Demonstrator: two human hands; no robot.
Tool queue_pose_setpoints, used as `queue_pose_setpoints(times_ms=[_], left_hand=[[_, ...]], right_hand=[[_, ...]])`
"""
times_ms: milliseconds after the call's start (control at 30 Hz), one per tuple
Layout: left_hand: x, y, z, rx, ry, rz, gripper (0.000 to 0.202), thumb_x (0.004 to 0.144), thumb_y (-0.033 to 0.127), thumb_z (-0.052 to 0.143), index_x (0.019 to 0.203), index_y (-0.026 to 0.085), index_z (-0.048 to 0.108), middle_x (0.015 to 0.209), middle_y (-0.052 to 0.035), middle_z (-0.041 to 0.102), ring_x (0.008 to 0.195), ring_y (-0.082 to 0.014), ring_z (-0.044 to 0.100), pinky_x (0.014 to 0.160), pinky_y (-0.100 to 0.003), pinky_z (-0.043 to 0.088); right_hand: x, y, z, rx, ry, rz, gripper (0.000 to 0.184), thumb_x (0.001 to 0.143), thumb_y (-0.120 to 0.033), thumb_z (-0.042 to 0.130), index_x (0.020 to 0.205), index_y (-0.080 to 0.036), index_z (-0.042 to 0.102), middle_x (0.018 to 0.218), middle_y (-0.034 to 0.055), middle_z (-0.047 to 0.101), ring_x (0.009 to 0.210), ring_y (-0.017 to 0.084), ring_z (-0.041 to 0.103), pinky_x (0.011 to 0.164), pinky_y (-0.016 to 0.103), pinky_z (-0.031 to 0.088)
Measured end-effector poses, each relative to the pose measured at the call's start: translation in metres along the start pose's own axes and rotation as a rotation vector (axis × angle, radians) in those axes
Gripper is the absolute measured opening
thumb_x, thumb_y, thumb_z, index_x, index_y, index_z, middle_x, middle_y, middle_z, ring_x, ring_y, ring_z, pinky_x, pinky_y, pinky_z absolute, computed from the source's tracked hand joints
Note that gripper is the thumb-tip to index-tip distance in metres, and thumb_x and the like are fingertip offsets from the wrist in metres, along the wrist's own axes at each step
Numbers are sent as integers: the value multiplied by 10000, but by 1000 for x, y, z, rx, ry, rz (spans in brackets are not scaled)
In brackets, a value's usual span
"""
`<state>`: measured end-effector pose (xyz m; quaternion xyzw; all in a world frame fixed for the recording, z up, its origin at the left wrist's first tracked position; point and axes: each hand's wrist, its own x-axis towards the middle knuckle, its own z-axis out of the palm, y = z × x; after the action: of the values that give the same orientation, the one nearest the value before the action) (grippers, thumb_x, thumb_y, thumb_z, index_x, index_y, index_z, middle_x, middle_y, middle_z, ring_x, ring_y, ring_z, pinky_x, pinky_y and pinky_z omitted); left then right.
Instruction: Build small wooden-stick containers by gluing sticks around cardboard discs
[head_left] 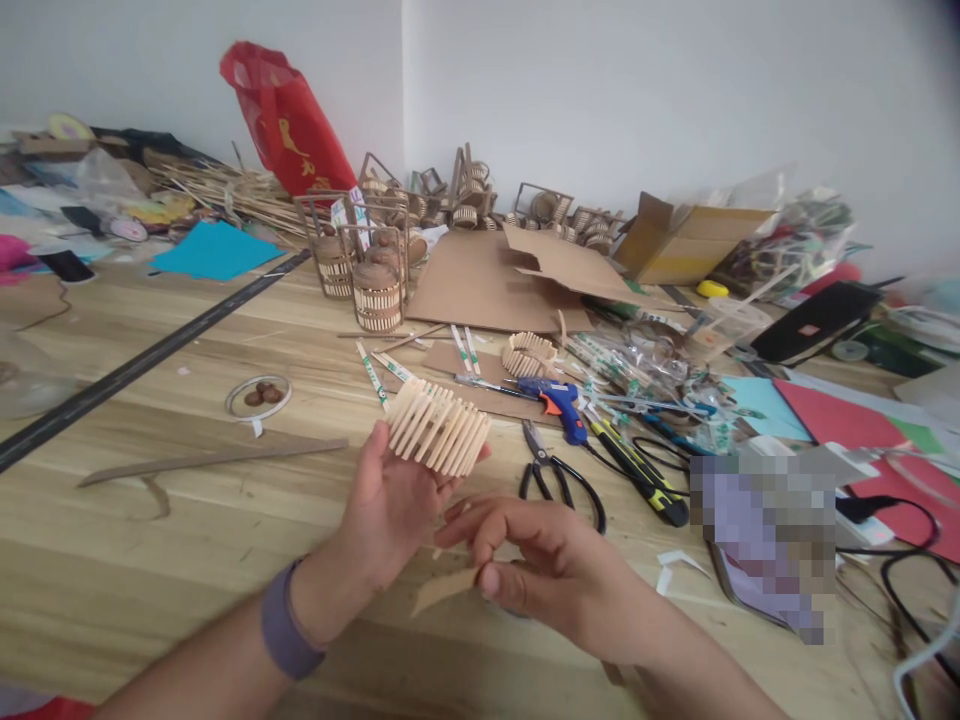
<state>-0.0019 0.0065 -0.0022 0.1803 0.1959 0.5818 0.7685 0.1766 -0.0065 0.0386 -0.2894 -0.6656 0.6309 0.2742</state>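
My left hand (390, 510) is raised above the wooden table (187, 520) and grips a small round cage of thin wooden sticks (439, 427) at its fingertips. A purple band sits on that wrist. Just to the right and lower, my right hand (532, 555) has its fingers curled in a pinch close to the left palm. A small piece of brown cardboard (442, 590) shows under its thumb; whether the hand holds it I cannot tell.
Black scissors (559, 480), a blue glue gun (559, 400) and a yellow-black cutter (637, 470) lie right of the hands. Finished stick cages (375, 275) stand behind, near cardboard sheets (487, 280) and a red bag (289, 120). A long black ruler (150, 360) crosses the left.
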Motion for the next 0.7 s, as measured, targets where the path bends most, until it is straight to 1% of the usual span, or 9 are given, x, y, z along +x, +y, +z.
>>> queue_pose_setpoints(times_ms=[100,167,200,267,367,433,533,633,700], left_hand=[[5,7,4,-18,102,79,491,837,610,584,1092,194,648,1064,-83,736,1085,-310,671,1019,-422,454],[8,14,6,-24,194,141,515,854,622,529,1090,176,635,1046,-107,725,1043,-311,685,984,-430,487],[9,18,7,-31,235,173,514,864,622,506,1083,174,631,1033,-108,721,1011,-304,694,960,-426,507],[11,25,8,-32,270,226,484,883,599,481,1081,181,624,1016,-100,716,957,-289,705,906,-421,544],[10,25,7,1,210,212,406,882,518,524,1091,182,614,1019,-103,715,931,-295,705,864,-455,571],[8,19,5,17,163,150,353,869,441,578,1093,170,606,1029,-108,712,945,-302,699,872,-486,573],[5,7,3,8,125,95,343,849,299,648,1166,199,565,1029,-70,702,938,-270,692,871,-502,580],[3,-1,1,13,85,88,510,840,228,692,1298,276,473,1066,-26,679,933,-220,681,834,-445,601],[2,-4,0,33,47,75,588,829,278,737,1334,309,437,1109,-20,662,938,-207,676,795,-377,607]], right_hand=[[-5,-9,-5,-95,-96,20,172,888,-343,666,794,-200,656,1071,83,735,1059,213,646,937,356,460],[-6,-15,-13,-170,-136,44,144,895,-322,651,812,-205,661,1079,79,732,1057,220,647,926,362,463],[-6,-18,-19,-196,-114,56,147,897,-327,645,807,-210,660,1104,77,724,1065,224,644,920,362,463],[-3,-24,-30,-237,24,88,195,891,-377,642,776,-220,651,1200,78,688,1098,241,625,899,361,462],[2,-32,-44,-280,286,130,301,827,-498,689,721,-222,635,1279,78,645,1135,270,588,877,355,454],[3,-35,-49,-249,382,153,352,786,-559,710,716,-222,637,1111,80,708,1033,256,621,823,337,461],[1,-37,-47,-177,363,202,393,767,-605,704,731,-216,656,784,51,715,759,200,634,665,299,450],[0,-31,-38,-171,301,236,369,764,-573,712,710,-211,666,691,23,686,624,153,573,576,274,412],[2,-25,-31,-165,298,248,344,760,-543,719,688,-212,657,663,8,667,588,134,533,549,261,388]])
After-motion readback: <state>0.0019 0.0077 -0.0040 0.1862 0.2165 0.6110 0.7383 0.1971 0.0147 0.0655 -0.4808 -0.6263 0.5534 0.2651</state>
